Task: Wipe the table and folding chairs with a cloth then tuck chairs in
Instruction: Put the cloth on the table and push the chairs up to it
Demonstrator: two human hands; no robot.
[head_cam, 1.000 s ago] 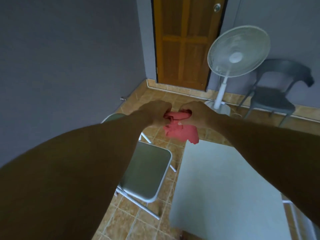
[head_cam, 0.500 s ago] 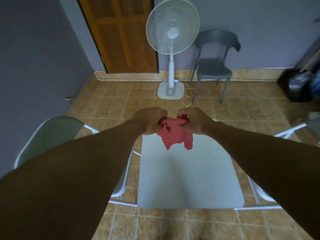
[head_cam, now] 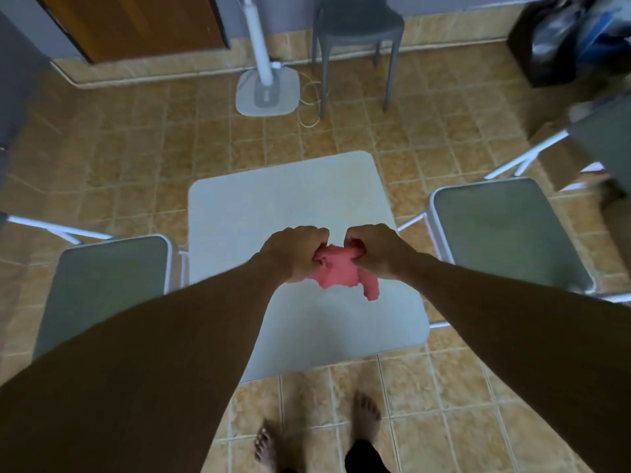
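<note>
A crumpled pink cloth hangs between my two hands above the middle of a small pale square table. My left hand grips its left side and my right hand grips its right side; both fists are closed. A loose corner of the cloth dangles below my right hand. A folding chair with a grey-green seat and white frame stands pulled out on the table's left. A second folding chair of the same kind stands on the right.
A white fan's base and cord lie on the tiled floor beyond the table. Beside it stands a dark grey plastic chair. A wooden door is at back left, dark bags at back right. My bare feet are by the table's near edge.
The view has swung right and tilted down, so the table now sits centred below me. Both hands kept hold of the cloth and now hang over the table's middle.
</note>
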